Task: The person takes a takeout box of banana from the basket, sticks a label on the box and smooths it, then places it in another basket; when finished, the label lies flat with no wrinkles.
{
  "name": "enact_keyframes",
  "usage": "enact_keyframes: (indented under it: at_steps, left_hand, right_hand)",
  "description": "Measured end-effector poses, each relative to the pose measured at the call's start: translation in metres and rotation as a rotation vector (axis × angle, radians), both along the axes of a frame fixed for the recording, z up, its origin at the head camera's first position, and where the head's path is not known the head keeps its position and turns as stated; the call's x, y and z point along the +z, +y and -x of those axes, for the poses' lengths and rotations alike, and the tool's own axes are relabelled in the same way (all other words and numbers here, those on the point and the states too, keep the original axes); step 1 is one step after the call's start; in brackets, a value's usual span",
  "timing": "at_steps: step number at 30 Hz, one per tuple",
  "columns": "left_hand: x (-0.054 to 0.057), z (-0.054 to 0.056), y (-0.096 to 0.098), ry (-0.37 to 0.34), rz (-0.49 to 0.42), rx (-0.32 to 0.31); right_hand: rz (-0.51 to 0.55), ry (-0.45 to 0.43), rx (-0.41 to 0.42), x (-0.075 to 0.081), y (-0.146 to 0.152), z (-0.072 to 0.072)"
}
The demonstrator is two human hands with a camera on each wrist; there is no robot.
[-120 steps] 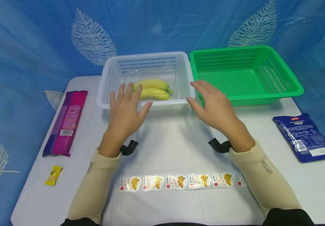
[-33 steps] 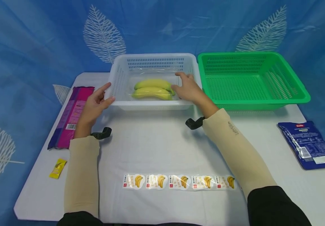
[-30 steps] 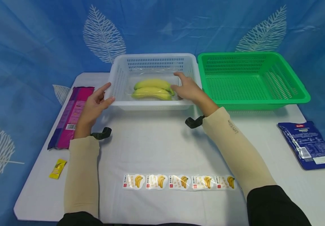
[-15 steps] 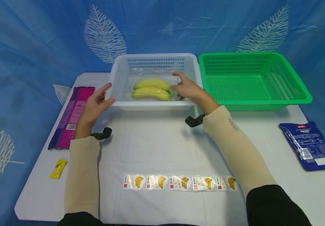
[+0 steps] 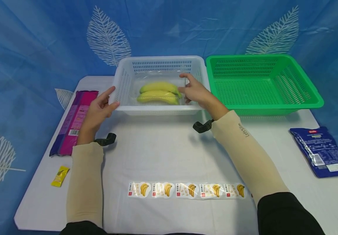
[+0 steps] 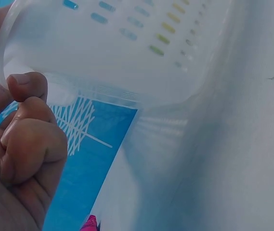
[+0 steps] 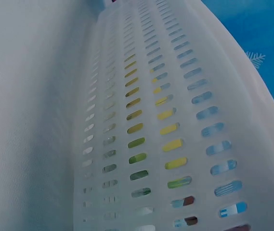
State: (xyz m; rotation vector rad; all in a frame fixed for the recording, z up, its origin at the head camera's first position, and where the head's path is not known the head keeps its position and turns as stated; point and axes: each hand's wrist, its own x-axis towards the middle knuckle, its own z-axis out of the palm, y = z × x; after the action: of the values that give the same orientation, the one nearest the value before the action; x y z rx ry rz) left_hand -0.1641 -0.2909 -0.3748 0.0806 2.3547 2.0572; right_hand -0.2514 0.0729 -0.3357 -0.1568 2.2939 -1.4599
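A white basket (image 5: pixel 157 109) stands at the back of the table, with two yellow-green bananas (image 5: pixel 158 96) in clear plastic packaging (image 5: pixel 154 74) inside it. The left hand (image 5: pixel 93 114) grips the basket's front left corner; in the left wrist view its thumb and curled fingers meet at the rim. Reaching over the front right rim, the right hand (image 5: pixel 198 93) is inside the basket at the right end of the packaging. Its index finger points left and the thumb is beside a banana tip. The other fingers are partly hidden, so whether they hold the packaging cannot be told.
A green basket (image 5: pixel 274 106) stands right of the white one. A strip of banana stickers (image 5: pixel 186 190) lies near the front. At left are a pink-purple packet (image 5: pixel 74 124) and a small yellow sachet (image 5: pixel 60 176); a blue pouch (image 5: pixel 323 151) lies at right.
Since the earliest frame, the left hand has moved left onto the basket's corner and the right hand has reached inside. During the last second both have stayed almost still.
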Motion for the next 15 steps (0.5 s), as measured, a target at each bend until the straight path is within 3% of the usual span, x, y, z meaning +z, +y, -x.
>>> enact_keyframes:
  at_steps: [15]
  left_hand:
    - [-0.0025, -0.0007, 0.0033, 0.0, -0.058, 0.03]
  right_hand:
    - [0.065, 0.015, -0.022, 0.0063, 0.0046, -0.0038]
